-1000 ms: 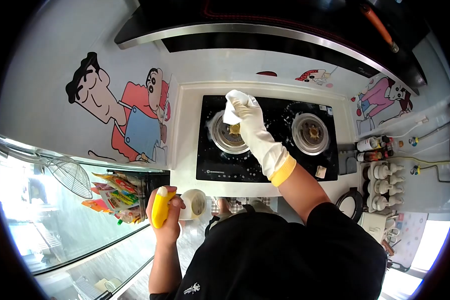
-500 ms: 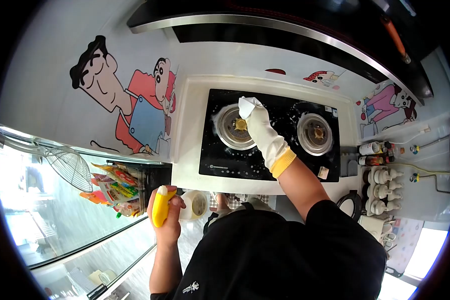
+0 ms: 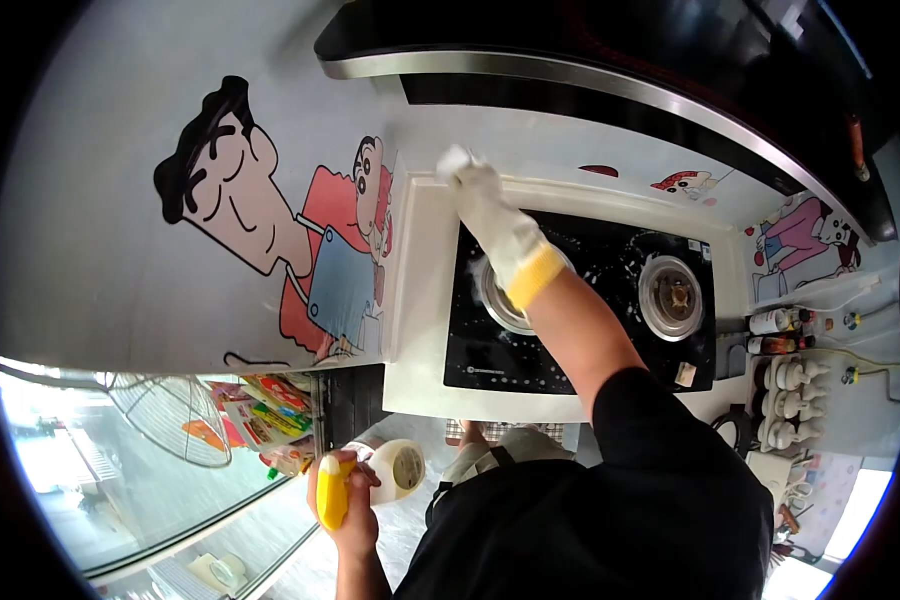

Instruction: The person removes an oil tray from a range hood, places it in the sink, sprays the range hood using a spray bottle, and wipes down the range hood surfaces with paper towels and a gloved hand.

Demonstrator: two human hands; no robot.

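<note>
While the gloved right hand [image 3: 485, 200] clamps a white cloth [image 3: 454, 160], left hand [image 3: 345, 495] gripping yellow spray bottle [image 3: 332, 492]

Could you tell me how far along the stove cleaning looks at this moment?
Done: cleaner is on; white droplets fleck the black stove top. In hand: the gloved right hand presses a white cloth at the far left corner; the left hand holds a yellow bottle. Left: flecks around both burners.
</note>
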